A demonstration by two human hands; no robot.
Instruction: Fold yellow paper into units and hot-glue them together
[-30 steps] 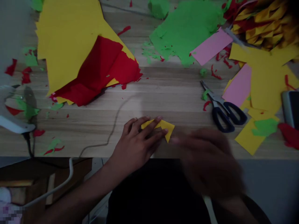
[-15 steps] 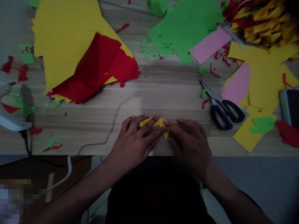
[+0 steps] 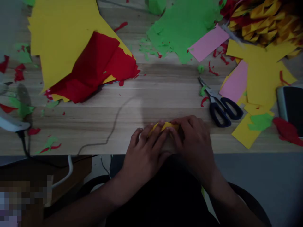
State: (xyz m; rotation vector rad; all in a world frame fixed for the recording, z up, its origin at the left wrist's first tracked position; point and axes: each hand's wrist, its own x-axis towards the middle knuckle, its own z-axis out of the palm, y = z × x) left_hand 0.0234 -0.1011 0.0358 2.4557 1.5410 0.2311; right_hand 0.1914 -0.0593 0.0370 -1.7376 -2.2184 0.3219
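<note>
At the table's front edge, a small folded piece of yellow paper lies between my two hands. My left hand has its fingers bent over the paper's left part, holding it against the table. The fingers of my right hand close on the paper's right end. Much of the folded piece is hidden beneath the fingers, so its full shape does not show. Scissors with dark blue handles rest to the right of my right hand, blades pointing away to the upper left.
Large yellow sheets with crumpled red paper lie at left. Torn green paper is at the back. A heap of folded yellow pieces, pink strips and a dark device are on the right. A white appliance with a cord stands at left.
The right hand has shifted round the paper's right end, and the downward-pointing yellow tip no longer shows. The left hand has moved slightly right. The whole view has shifted a little.
</note>
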